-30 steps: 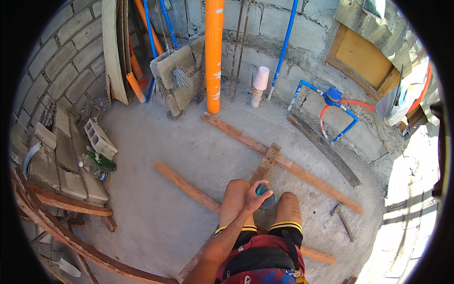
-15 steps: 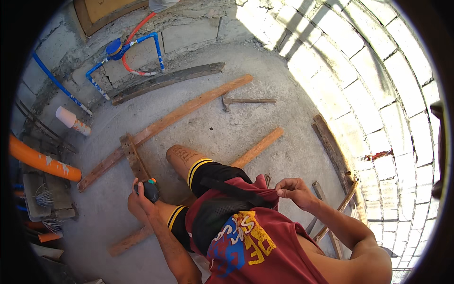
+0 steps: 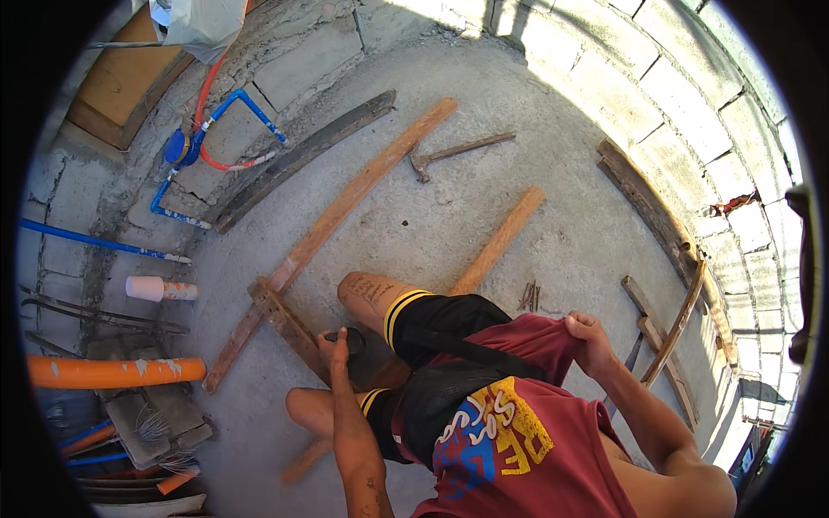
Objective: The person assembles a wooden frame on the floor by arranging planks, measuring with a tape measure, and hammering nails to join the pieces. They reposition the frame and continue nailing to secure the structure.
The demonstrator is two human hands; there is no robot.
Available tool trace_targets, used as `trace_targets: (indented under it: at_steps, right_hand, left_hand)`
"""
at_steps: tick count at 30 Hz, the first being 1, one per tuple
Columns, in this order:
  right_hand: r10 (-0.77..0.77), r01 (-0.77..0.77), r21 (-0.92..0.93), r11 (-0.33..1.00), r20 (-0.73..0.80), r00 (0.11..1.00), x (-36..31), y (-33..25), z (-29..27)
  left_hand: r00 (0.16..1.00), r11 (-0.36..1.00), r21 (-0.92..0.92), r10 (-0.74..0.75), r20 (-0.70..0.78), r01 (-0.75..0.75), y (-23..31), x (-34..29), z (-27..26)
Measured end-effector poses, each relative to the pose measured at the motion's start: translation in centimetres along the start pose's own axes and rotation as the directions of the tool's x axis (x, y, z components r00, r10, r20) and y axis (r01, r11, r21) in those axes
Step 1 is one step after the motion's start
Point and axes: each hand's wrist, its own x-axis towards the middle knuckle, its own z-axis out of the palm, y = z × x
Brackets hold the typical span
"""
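Note:
My left hand point(image 3: 335, 349) is closed round a dark, rounded tape measure point(image 3: 355, 340), over my left knee and beside a short wooden board point(image 3: 292, 326). That board lies across a long reddish wooden plank point(image 3: 345, 203). On the other side, my right hand point(image 3: 587, 335) grips the hem of the maroon sleeveless shirt point(image 3: 544, 337) and holds the cloth out from my body. A claw hammer point(image 3: 462, 148) rests on the concrete past the planks. Another plank point(image 3: 499, 242) runs out from beneath my right leg, with several nails point(image 3: 530, 296) lying near it.
Blue pipes with a blue water meter point(image 3: 177, 147) stand along the left wall. An orange pipe point(image 3: 117, 371) juts in above concrete blocks point(image 3: 160, 414). A dark board point(image 3: 306, 160) lies by the wall. Timber pieces point(image 3: 665, 345) lie at right, near the block wall point(image 3: 691, 112).
The view has turned, shifting the surroundings. My right hand has pulled the shirt hem further out from my body. The tape measure is still in my left hand.

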Motion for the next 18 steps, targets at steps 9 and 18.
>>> trace_targets:
  at_steps: [9, 18]
  right_hand:
    - [0.305, -0.041, -0.316, 0.948, 0.864, 0.4, -6.8, -13.4, 7.6]
    - [0.573, -0.566, -0.127, 0.814, 0.331, 0.75, -6.3, -9.8, 4.3]
  left_hand:
    - [0.312, 0.38, -0.169, 0.892, 0.326, -0.909, 20.1, -18.8, -0.9]
    - [-0.42, 0.222, -0.564, 0.468, 0.777, -0.796, 24.7, -33.1, -2.9]
